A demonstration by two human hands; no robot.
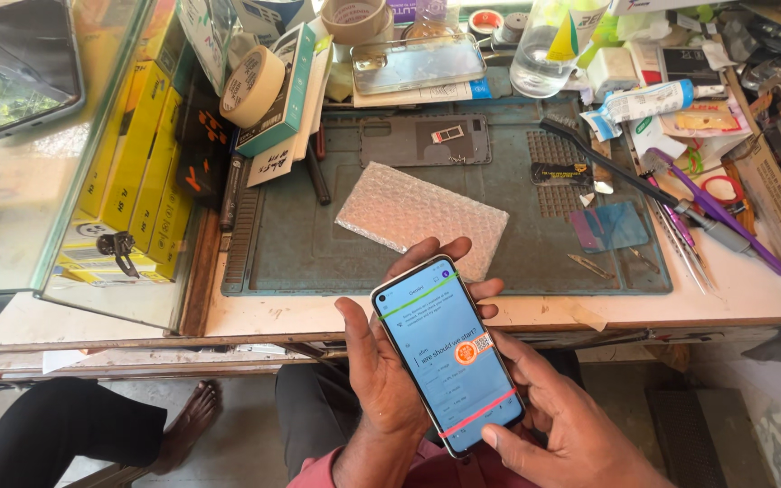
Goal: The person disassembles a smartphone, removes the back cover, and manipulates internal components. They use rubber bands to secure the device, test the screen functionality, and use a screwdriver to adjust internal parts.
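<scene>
I see my left hand (381, 380) wrapped around a phone (449, 352), palm behind it, fingertips showing past its far edge and thumb along its near-left side. The phone is tilted, screen lit pale blue, with a green stripe near its top, a red stripe near its bottom and a small orange sticker in the middle. My right hand (562, 420) is loosely curled just right of the phone, its thumb touching the phone's lower right corner and a finger resting on the right edge.

The phone hangs over the near edge of the table (734, 303), in front of a grey-green mat (300, 244). On the mat, just beyond the phone, lies a flat bubble-wrap piece (422, 217), partly hidden by my fingertips. Right of the wrap on the mat sits a small blue-and-purple square (609, 226), and a black brush (607, 163) lies slanting across the mat's right edge. Purple-handled tools (725, 217) lie right of the mat.

At the mat's far side lies a grey back panel (409, 143), and beyond it a clear case (418, 61). A tape roll (252, 86) leans at the mat's far left corner. Left of the mat stands a glass case with yellow boxes (142, 154) inside and a dark phone (29, 68) on top.
</scene>
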